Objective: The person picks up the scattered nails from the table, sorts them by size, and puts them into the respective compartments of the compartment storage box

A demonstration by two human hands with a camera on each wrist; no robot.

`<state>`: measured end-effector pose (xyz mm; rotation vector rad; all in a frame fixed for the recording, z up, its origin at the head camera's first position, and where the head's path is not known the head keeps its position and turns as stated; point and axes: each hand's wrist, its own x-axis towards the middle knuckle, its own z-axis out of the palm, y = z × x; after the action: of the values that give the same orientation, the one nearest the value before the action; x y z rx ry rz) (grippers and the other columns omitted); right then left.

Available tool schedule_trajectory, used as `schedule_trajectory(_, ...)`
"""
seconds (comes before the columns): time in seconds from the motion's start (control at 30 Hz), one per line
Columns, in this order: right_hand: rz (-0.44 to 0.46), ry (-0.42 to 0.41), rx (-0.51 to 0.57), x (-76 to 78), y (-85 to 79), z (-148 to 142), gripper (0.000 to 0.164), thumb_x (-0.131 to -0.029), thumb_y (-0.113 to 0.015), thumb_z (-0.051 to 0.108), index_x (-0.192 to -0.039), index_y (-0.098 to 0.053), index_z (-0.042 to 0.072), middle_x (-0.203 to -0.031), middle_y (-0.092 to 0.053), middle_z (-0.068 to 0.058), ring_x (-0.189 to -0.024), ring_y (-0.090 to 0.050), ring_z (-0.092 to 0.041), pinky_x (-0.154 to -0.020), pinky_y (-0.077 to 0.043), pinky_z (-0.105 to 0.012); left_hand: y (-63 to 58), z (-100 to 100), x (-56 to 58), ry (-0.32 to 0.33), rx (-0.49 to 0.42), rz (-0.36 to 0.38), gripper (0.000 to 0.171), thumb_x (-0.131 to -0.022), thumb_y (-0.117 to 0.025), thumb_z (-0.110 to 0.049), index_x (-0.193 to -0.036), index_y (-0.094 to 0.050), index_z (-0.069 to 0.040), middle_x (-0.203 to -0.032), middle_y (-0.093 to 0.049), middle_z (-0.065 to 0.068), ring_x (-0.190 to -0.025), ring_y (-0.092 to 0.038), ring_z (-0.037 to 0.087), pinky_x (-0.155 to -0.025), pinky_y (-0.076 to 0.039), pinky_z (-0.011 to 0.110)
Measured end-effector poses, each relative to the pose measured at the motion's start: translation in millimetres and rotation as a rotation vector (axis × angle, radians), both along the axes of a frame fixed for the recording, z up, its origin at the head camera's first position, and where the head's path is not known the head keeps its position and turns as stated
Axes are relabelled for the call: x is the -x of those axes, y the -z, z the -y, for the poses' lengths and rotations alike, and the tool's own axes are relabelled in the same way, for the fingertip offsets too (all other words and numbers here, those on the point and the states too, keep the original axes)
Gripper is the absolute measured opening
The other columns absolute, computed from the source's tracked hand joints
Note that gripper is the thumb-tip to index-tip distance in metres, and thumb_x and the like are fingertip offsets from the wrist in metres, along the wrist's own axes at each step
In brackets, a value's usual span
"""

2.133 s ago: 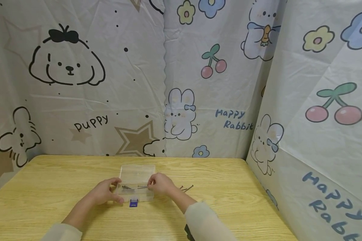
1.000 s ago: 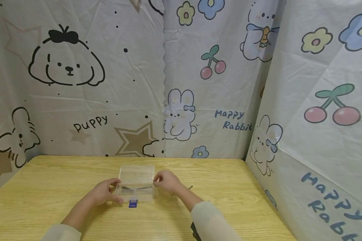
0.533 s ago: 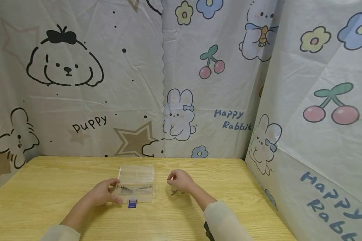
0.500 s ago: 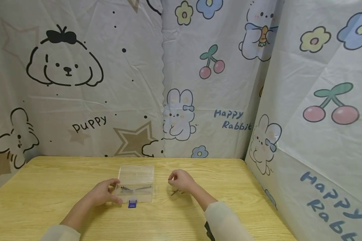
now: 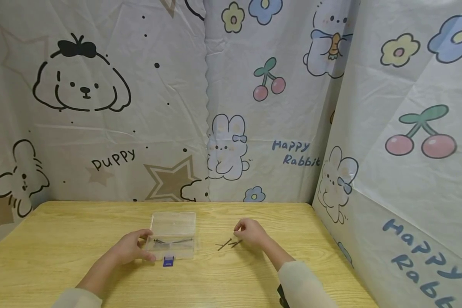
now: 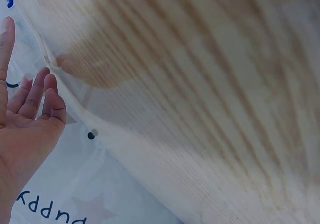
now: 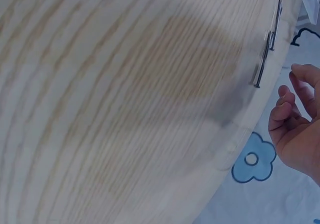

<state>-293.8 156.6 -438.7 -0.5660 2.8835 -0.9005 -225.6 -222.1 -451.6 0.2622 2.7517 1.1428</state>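
Observation:
A clear plastic box (image 5: 173,223) stands with its lid raised, its blue clasp (image 5: 168,261) hanging at the front. Several dark nails (image 5: 182,241) lie inside it. My left hand (image 5: 131,248) holds the box's left side, thumb at the front and fingers at the rear corner. Right of the box, several loose nails (image 5: 224,244) lie partly crossed on the table. Just above and behind their right end is my right hand (image 5: 252,233), fingers loosely bent. In the right wrist view, thumb and index tips come close together near the loose nails (image 7: 262,64), with nothing visible between them.
The wood-grain table (image 5: 200,282) reaches back to a hanging white cloth (image 5: 169,128) printed with cartoon animals. Another printed cloth (image 5: 400,192) closes off the right side.
My right hand has left the box's right end and moved rightward to the loose nails, after leaving a nail in the box. The left hand stays at the box.

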Motion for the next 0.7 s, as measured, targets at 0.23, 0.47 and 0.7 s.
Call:
schedule_trajectory(0.23,0.004,0.051,-0.005,1.1,4.1,-18,0.008,-0.087,-0.063,0.014,-0.089,-0.067,0.007,-0.075,-0.055,-0.002,-0.066,-0.046,-0.013,-0.058,-0.038,-0.026,0.5,1,0.7,-0.008,0.006,-0.006,0.091,-0.06,-0.084,-0.039,-0.131,-0.045,0.003,-0.123,-0.052,0.022,-0.104,-0.054,0.039,-0.084,-0.049,0.048)
schedule_trajectory(0.47,0.006,0.06,0.005,-0.6,12.5,-24,0.009,-0.087,-0.064,0.014,-0.091,-0.067,0.006,-0.076,-0.056,-0.003,-0.067,-0.046,-0.013,-0.058,-0.037,-0.025,-2.3,0,-0.6,-0.007,0.016,-0.012,0.091,-0.06,-0.084,-0.04,-0.131,-0.045,0.004,-0.122,-0.052,0.022,-0.102,-0.055,0.035,-0.083,-0.049,0.047)
schedule_trajectory(0.7,0.014,0.043,-0.01,-5.3,16.7,-25,0.009,-0.086,-0.064,0.013,-0.092,-0.069,0.007,-0.08,-0.058,-0.003,-0.07,-0.046,-0.013,-0.059,-0.037,-0.026,-2.3,-1,-1.3,0.004,0.018,-0.018,0.091,-0.061,-0.084,-0.039,-0.13,-0.045,0.004,-0.121,-0.053,0.022,-0.101,-0.055,0.035,-0.083,-0.049,0.047)
